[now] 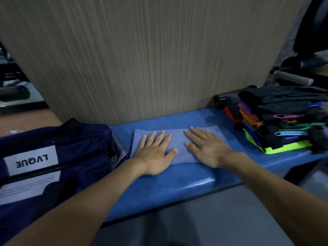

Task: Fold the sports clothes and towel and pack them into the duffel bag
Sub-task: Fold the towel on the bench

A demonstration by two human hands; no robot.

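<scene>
A light blue towel [179,139], folded into a flat rectangle, lies in the middle of the blue padded bench [177,181]. My left hand [155,153] rests flat on its left half, fingers spread. My right hand [206,148] presses flat on its right half, fingers apart. Neither hand grips anything. A navy duffel bag [74,153] with a white "LVQUE" label sits at the left end of the bench. A stack of folded sports clothes [282,119], black with orange, purple, green and neon yellow pieces, stands at the right end.
A tall wood-grain panel [142,59] rises directly behind the bench. Dark gym equipment with a grey handle [292,78] stands behind the clothes stack. Grey floor [195,219] lies in front of the bench, and more dark equipment shows at far left.
</scene>
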